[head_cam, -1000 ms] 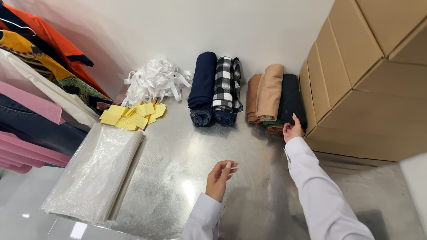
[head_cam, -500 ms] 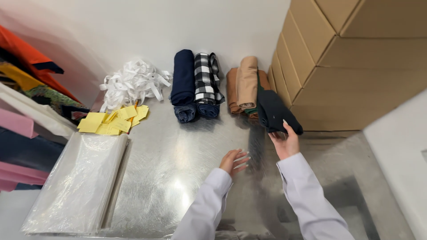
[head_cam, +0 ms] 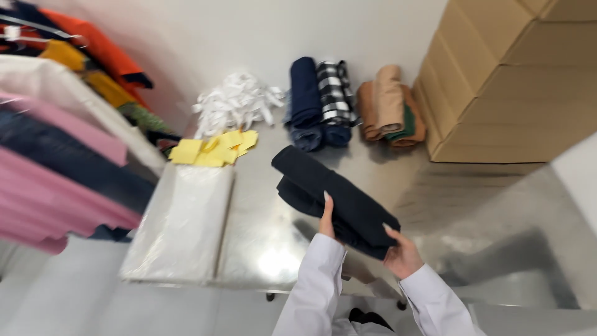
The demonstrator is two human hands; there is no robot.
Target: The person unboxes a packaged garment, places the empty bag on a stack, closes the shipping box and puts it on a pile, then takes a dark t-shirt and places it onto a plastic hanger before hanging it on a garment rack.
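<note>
Both hands grip rolled dark navy garment (head_cam: 339, 202) above steel tabletop (head_cam: 273, 249): left hand (head_cam: 327, 219) mid-roll, right hand (head_cam: 401, 254) at near end. Long axis runs diagonally, far-left to near-right.

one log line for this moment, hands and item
left hand: holds dark rolled garment | right hand: holds its near end | garment: lifted above steel table | nearby: clear bags
</note>
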